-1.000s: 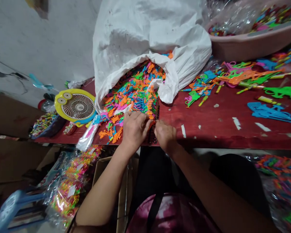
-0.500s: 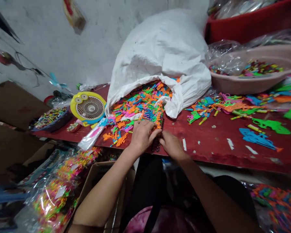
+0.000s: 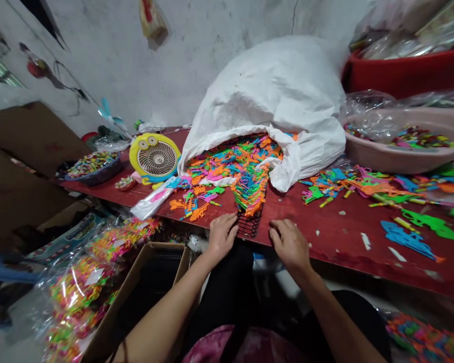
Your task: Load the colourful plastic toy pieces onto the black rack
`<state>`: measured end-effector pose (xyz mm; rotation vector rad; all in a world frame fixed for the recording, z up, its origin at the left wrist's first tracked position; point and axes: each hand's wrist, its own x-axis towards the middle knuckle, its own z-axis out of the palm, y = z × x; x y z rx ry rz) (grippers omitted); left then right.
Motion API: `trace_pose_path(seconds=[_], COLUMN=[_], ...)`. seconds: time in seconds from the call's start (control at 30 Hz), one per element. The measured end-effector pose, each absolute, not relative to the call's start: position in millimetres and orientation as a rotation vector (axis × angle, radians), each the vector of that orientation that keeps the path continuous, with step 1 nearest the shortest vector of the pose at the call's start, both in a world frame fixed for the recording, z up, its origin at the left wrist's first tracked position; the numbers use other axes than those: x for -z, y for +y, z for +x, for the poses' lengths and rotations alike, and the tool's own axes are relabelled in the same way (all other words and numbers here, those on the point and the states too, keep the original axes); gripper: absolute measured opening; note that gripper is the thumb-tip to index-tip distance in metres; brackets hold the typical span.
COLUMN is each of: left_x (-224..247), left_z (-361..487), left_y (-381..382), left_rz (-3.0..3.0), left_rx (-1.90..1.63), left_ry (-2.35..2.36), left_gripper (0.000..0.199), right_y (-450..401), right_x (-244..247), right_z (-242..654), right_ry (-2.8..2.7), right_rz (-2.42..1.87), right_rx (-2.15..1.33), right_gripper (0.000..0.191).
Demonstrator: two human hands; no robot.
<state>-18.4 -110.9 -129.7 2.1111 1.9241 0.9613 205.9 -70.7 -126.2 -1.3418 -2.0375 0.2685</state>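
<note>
Head view: red tabletop (image 3: 329, 247), scuffed, against grey wall (image 3: 196, 60). Black grid rack (image 3: 248, 227) lies at the near edge between the hands, its far part under rows of coloured plastic pieces (image 3: 251, 191), before the white sack (image 3: 272, 91). Left hand (image 3: 222, 236): thumb and fingers apart; contact with rack unclear. Right hand (image 3: 290, 246): fingers loosely parted. Sack's depth hidden; red tub (image 3: 412, 73) cut off; lower-right bundle (image 3: 426, 335) blurred.
</note>
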Motion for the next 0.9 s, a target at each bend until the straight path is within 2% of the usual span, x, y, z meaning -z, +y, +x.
trace_pose_path(seconds=[0.23, 0.5, 0.73, 0.9], left_x=[122.8, 117.3, 114.6, 136.3], left_z=[30.2, 84.6, 104.8, 99.7], left_y=[-132.9, -138.2, -120.5, -115.3], left_rz=[2.245, 2.542, 2.589, 2.659], left_rx=[-0.755, -0.556, -0.599, -0.667], left_ry=[2.021, 1.834, 1.819, 1.751], left_gripper=[0.036, 0.056, 0.048, 0.050], right_y=[-82.2, -61.6, -34.4, -11.8], right_x=[125.9, 132.0, 126.7, 118.0], right_z=[196.7, 255.3, 297.5, 368.5], right_ry=[-2.205, -2.254, -2.087, -1.769], right_rz=[-1.349, -1.258, -1.157, -1.549], right_rx=[-0.055, -0.098, -0.316, -0.246], right_gripper=[0.033, 0.034, 0.037, 0.037])
